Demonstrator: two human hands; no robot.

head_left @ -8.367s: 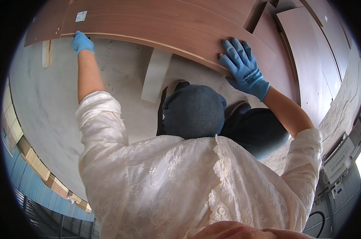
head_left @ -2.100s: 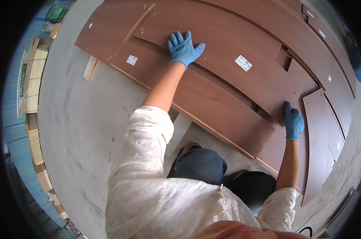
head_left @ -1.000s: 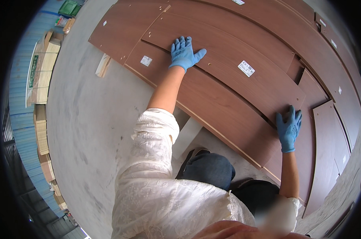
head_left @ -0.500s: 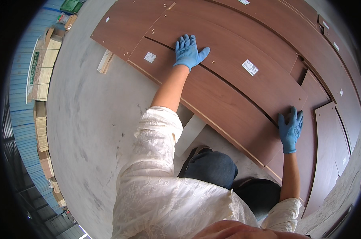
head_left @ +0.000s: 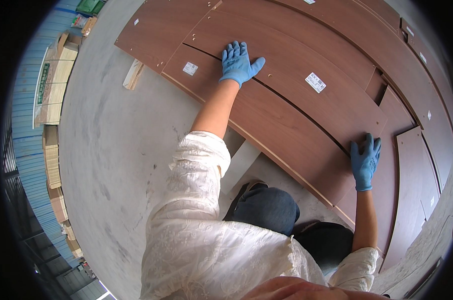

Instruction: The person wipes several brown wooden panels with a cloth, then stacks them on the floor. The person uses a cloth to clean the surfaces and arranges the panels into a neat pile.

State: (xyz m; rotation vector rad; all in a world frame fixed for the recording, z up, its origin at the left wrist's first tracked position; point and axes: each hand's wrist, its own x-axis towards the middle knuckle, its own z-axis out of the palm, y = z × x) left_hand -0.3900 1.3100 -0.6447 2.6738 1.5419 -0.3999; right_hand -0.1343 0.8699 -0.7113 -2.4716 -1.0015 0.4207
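My left hand [head_left: 237,63], in a blue work glove, lies flat with its fingers spread over a long brown wood-grain panel [head_left: 281,55] and the dark narrow gap beside it. A second long brown board [head_left: 266,120] runs parallel on the near side of that gap. Toward the right, my right hand [head_left: 365,162], also gloved in blue, rests with its fingers apart near the right end of the two boards. Neither hand is wrapped around anything. White labels, including a larger label [head_left: 316,83], are stuck on the panels, and small round holes dot the surface.
More brown boards [head_left: 409,170] lie to the right and along the far side. A pale wooden block [head_left: 133,74] shows beneath the left end. Bundled timber [head_left: 59,82] stands along the left, beyond the grey concrete floor [head_left: 106,150]. My knee [head_left: 266,210] is close to the near edge.
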